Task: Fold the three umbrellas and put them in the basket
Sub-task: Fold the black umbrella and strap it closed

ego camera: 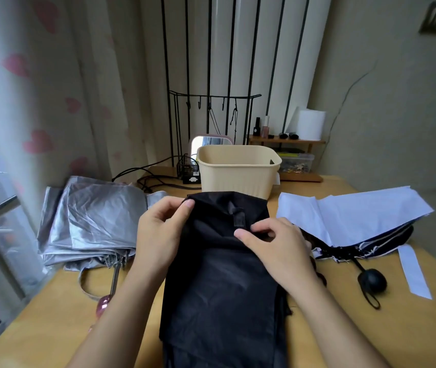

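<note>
Centrally, the black umbrella [219, 288] lies on the bench [344, 328], just in front of the cream basket [234, 180]. The left hand [159, 235] grips its left edge; the right hand [272, 247] pinches its cloth beside the strap. A silver umbrella [89, 219] lies left, a white umbrella [357, 216] right.

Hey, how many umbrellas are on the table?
3: silver umbrella at left; black umbrella central, gripped by left hand and right hand; white umbrella at right. The basket interior is partly hidden.
</note>
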